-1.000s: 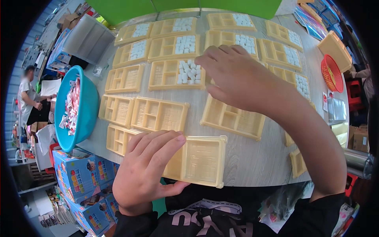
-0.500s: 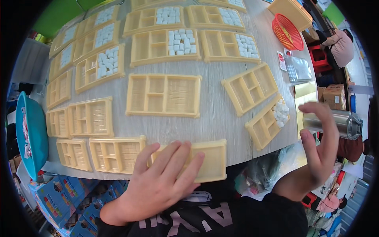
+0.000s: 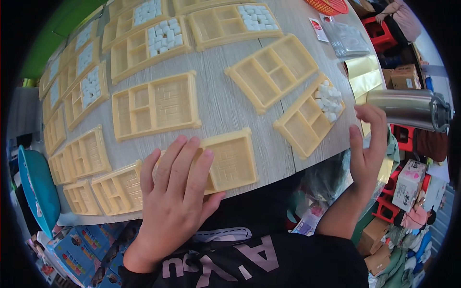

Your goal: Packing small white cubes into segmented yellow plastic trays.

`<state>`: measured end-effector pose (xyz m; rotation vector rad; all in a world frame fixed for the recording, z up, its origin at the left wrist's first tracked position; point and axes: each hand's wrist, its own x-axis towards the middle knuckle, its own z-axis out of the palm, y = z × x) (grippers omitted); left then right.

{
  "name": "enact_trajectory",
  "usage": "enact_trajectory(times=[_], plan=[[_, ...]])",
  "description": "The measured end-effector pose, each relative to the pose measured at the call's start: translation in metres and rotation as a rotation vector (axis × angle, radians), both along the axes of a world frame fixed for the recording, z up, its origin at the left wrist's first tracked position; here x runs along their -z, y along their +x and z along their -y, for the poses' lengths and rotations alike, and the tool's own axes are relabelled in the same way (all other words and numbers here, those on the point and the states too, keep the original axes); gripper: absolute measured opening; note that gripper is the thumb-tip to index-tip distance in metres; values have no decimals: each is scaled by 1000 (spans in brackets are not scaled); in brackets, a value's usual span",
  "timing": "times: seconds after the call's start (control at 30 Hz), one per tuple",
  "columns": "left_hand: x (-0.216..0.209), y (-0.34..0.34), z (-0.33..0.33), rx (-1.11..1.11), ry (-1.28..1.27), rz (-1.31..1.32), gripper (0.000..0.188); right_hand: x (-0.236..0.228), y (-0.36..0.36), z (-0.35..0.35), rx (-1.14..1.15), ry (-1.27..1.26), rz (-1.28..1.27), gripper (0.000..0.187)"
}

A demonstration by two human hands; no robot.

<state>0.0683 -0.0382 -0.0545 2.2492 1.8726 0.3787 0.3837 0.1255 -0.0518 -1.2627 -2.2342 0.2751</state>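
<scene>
Pale-yellow rectangular plastic trays [image 3: 173, 103] | surface's [image 3: 225, 117] far-left edge: small white blocks [image 3: 90, 87] in; near edge: mostly bare | left hand [image 3: 175, 201]: grip unclear | right hand [image 3: 369, 146]: fingers apart

Bare tabletop [image 3: 272, 161] channel between near tray [image 3: 233, 165] and white-filled tray [image 3: 290, 133].

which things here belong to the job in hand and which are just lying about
In use, by the look of it:
- cream tray under the left hand
- tray holding white pieces

Apparently lying about:
- metal cylinder
- red basket
- blue boxes
</scene>
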Motion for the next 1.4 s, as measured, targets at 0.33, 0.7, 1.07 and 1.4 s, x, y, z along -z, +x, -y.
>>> enact_trajectory(times=[0.33, 0.7, 1.07, 1.4], plan=[[6, 14, -4, 9, 4, 39, 80, 14, -41, -23, -75, 153, 208, 39], [15, 11, -5, -19, 66, 64, 78, 28, -39, -22, 19, 26, 108, 26], [-2, -2, 2, -61, 140, 15, 77, 33, -32, -27, -133, -89, 27, 46], [-8, -26, 15, -204, 179, -42, 80, 32, -33, -24, -114, -93, 52, 44]])
